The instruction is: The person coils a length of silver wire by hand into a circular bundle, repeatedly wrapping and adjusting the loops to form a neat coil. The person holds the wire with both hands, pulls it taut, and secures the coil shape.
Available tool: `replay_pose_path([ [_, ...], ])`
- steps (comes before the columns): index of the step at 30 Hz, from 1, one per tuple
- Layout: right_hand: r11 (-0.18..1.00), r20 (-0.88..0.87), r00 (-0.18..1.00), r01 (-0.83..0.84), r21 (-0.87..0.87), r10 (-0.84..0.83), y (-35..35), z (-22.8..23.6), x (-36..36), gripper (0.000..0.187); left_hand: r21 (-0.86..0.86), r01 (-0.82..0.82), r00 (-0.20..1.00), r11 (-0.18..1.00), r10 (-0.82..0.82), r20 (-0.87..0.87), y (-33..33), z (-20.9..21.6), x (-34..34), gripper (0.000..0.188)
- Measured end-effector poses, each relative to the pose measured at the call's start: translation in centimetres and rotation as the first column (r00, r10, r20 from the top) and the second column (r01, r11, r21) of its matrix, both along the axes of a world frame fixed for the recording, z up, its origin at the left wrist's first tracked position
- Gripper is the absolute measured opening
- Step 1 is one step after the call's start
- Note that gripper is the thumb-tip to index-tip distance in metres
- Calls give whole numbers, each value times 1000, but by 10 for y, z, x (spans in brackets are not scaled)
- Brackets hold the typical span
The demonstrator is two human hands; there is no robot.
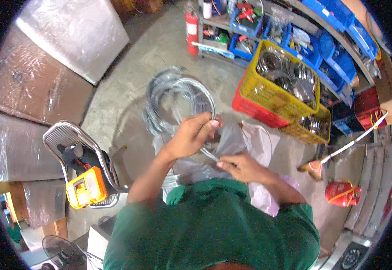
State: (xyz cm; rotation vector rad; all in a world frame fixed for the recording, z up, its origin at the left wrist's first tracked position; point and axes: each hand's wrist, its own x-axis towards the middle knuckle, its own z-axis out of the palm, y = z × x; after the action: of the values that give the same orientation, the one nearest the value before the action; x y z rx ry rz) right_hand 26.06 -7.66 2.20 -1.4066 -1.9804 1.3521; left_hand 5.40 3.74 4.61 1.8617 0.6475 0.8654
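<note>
A loop of grey twisted wire rope point(206, 96) is in both my hands. My left hand point(190, 135) is closed around it, thumb pressed on the strand near the middle of the view. Lower and to the right, my right hand point(240, 167) pinches the same rope between thumb and fingers. Beyond them a larger coil of grey wire point(152, 105) lies on the concrete floor, partly behind the held loop. Clear plastic sheeting point(232, 143) spreads beneath my hands, beside a pale pinkish plastic bag point(268, 198).
At right stand stacked yellow crates point(268, 92) of metal parts with a red crate point(254, 110), before a shelf of blue bins point(310, 54). A broom point(313, 168) and red bag point(343, 194) lie right. At left are a metal chair point(76, 128) bearing a yellow case point(98, 180), and wrapped boxes point(38, 76).
</note>
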Motion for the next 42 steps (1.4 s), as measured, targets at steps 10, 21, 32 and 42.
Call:
replay_pose_path([
  [10, 837, 278, 960, -118, 535, -42, 23, 45, 31, 25, 32, 171, 967, 985, -162, -196, -37, -24, 13, 24],
  [21, 924, 384, 905, -291, 248, 183, 60, 69, 61, 38, -143, 55, 960, 988, -91, -264, -54, -1, -22, 43],
  [32, 400, 583, 796, -487, 776, -162, 80, 139, 69, 39, 0, 51, 943, 999, -48, -330, -66, -9, -29, 45],
  [42, 697, 319, 948, -216, 684, -19, 121, 131, 56, 39, -529, 767, 627, 363, -250, 738, -105, 9, -19, 56],
])
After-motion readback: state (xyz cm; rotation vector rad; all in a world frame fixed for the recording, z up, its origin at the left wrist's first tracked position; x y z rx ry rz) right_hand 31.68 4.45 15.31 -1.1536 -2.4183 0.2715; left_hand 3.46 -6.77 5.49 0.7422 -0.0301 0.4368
